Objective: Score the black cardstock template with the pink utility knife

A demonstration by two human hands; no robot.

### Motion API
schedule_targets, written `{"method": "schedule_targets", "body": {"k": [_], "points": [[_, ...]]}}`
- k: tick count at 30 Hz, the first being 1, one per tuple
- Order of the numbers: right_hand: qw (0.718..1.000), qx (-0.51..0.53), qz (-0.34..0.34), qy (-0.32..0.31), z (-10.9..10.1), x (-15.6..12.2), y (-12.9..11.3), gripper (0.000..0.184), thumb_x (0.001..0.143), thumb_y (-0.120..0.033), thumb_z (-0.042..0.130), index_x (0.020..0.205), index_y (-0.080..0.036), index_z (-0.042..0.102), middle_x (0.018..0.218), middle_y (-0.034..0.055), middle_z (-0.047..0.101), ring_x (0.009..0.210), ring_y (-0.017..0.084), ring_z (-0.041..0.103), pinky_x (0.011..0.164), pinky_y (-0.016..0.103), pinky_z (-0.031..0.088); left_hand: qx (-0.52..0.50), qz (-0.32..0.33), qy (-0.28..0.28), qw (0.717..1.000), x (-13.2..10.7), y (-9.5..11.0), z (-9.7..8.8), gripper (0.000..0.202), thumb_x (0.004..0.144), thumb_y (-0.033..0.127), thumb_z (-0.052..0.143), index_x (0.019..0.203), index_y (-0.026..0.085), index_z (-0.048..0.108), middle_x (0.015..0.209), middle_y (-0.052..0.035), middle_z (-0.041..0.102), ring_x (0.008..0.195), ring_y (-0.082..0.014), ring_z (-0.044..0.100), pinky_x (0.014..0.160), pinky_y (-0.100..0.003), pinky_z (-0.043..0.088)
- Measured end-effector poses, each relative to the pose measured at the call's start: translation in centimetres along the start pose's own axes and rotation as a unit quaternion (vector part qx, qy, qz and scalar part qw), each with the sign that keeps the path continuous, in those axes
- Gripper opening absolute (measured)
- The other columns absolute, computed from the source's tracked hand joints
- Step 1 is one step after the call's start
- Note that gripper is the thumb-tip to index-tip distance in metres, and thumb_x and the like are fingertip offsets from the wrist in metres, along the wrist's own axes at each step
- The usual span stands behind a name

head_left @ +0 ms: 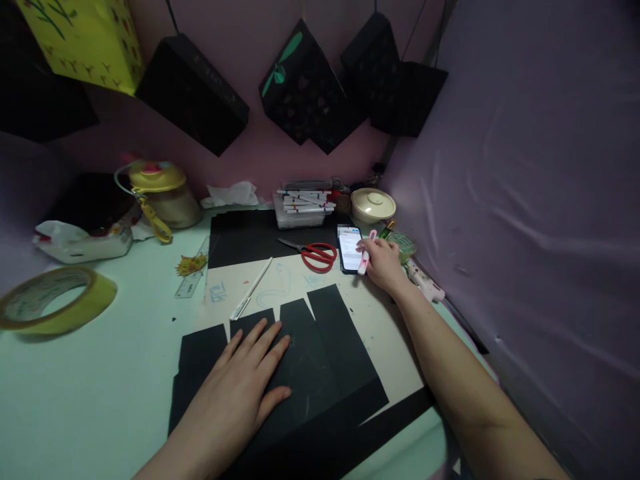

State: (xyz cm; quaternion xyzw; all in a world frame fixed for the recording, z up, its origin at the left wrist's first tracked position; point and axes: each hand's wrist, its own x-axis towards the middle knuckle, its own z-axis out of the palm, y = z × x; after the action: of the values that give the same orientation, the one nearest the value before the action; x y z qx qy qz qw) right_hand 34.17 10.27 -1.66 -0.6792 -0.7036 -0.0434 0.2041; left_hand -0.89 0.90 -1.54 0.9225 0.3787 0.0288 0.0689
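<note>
My left hand [250, 373] lies flat, fingers spread, on a sheet of black card [330, 353] cut into flaps along its far edge. Out at the right, my right hand [383, 260] is closed around a slim pink-and-white utility knife [365, 261]. That hand is beside a phone [349, 243] with a lit screen, its fingertips over the screen's right edge. Red-handled scissors [316, 257] lie left of the phone, blades partly apart. A white pen [251, 289] rests just beyond the black card. Underneath is a pale board [395, 353] with blue doodles.
A big roll of yellow tape [100, 300] stands at left, near a clear ruler [189, 283]. Along the back are a yellow-lidded jar [160, 193], a box of markers [303, 207] and a cream lidded bowl [373, 205]. Black paper boxes [195, 93] hang above.
</note>
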Motion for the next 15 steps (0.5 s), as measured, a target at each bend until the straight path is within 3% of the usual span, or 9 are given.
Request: {"method": "schedule_targets", "body": {"k": [15], "points": [[1.0,-0.007,0.003,0.005,0.15,0.03,0.15,0.027,0.085,-0.021,0.049,0.11,-0.021,0.062,0.107,0.0117,0.067,0.106,0.027,0.053,0.089,0.038,0.025,0.03,0.01,-0.003,0.999,0.04,0.01,0.05,0.059,0.087,0.054,0.056,0.139,0.025,0.05,0.151,-0.0063,0.037,0.137,-0.0345,0.037,0.104,-0.058,0.04]]}}
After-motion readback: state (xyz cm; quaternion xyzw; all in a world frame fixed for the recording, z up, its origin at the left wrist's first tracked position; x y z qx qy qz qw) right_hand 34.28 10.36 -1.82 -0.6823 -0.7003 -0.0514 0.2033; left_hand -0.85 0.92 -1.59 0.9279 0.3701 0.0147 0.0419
